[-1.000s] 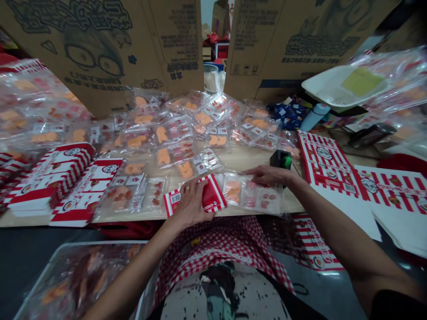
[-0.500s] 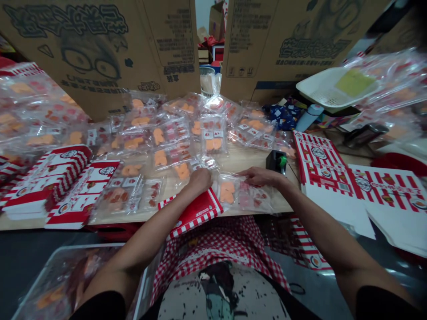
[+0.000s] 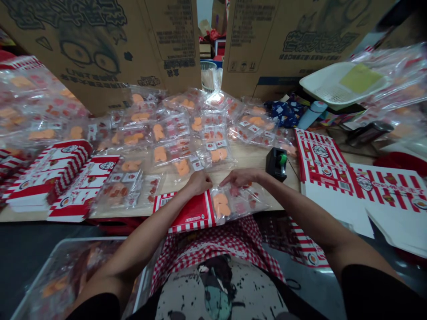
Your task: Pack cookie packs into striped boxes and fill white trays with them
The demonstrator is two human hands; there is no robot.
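At the wooden table's (image 3: 253,160) near edge my left hand (image 3: 199,182) is closed, its fingers pinching the top edge of a red-and-white striped card (image 3: 191,212) where it meets a clear bag. My right hand (image 3: 238,178) pinches the top edge of that clear bag of orange and pink pieces (image 3: 233,202), which lies partly over the edge. A black tape dispenser with a green roll (image 3: 276,162) stands just right of my right hand.
Many clear bags with orange pieces (image 3: 173,129) cover the table's middle and left. Stacked striped cards (image 3: 50,173) lie at left, flat striped cartons (image 3: 336,169) at right. Cardboard boxes (image 3: 100,49) wall the back. A white tray (image 3: 333,86) sits at back right. A clear bin (image 3: 63,280) sits below left.
My left hand left the top of the striped card and moved up to the bag's top edge. My right hand slid left, and card and bag shifted toward me.
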